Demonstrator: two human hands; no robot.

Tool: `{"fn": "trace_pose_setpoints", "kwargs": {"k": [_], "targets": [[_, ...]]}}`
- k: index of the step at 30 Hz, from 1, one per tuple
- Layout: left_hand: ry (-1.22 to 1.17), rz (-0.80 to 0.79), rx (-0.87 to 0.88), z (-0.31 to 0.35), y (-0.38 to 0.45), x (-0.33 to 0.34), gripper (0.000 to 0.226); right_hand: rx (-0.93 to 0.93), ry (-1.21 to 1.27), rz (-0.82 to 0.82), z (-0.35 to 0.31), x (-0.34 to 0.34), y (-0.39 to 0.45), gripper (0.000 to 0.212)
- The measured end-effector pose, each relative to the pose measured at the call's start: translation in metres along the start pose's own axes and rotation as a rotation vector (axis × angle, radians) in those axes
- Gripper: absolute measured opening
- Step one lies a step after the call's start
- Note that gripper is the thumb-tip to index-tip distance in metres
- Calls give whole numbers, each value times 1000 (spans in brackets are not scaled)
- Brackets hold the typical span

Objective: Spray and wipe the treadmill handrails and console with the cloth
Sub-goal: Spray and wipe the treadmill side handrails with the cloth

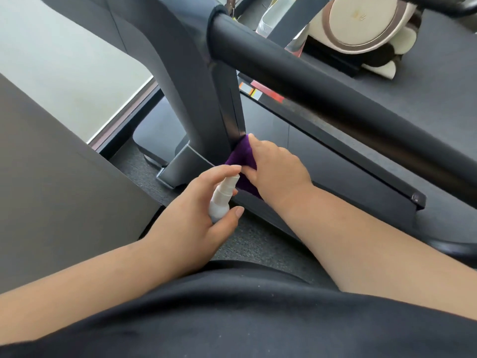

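Observation:
My left hand (204, 215) grips a small white spray bottle (222, 197), nozzle up, with the forefinger lying over its top. Just to the right, my right hand (276, 169) holds a purple cloth (241, 156) and presses it against the lower end of the treadmill's dark grey upright post (206, 94). The thick black handrail (322, 91) runs diagonally from the post's top toward the right, above both hands. The console is out of view.
The treadmill's black side rail (348, 156) and belt deck (438, 104) lie to the right. A grey panel (51, 182) stands close on the left. A cream and brown machine (366, 27) sits at the top right. Dark carpet (245, 241) covers the floor below.

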State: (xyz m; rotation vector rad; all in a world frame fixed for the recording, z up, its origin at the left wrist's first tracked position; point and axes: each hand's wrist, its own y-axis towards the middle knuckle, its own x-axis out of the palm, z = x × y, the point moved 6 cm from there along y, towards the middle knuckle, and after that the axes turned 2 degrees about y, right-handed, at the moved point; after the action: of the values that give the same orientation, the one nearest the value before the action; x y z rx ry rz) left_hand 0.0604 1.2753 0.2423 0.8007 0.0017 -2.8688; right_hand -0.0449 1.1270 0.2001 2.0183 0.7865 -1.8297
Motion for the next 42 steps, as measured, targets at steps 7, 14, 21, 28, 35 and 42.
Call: {"fn": "trace_pose_setpoints", "kwargs": {"k": [7,14,21,28,35,42], "targets": [[6,7,19,-1,5,-8,63,109,-9,-145,59,-11,-45,61],[-8,35,-3,-8,2,-17,63,90,-20,-20,29,-8,-38,77],[33,-12,48,3,5,-11,59,29,-121,-37,-7,6,2,62],[40,33,73,0,-1,-20,55,101,-88,-59,48,-15,-58,42],[72,91,39,-7,-4,-28,60,48,-166,-13,17,-4,-29,66],[116,18,50,10,2,-7,64,41,-74,-34,-6,-3,-6,60]]}}
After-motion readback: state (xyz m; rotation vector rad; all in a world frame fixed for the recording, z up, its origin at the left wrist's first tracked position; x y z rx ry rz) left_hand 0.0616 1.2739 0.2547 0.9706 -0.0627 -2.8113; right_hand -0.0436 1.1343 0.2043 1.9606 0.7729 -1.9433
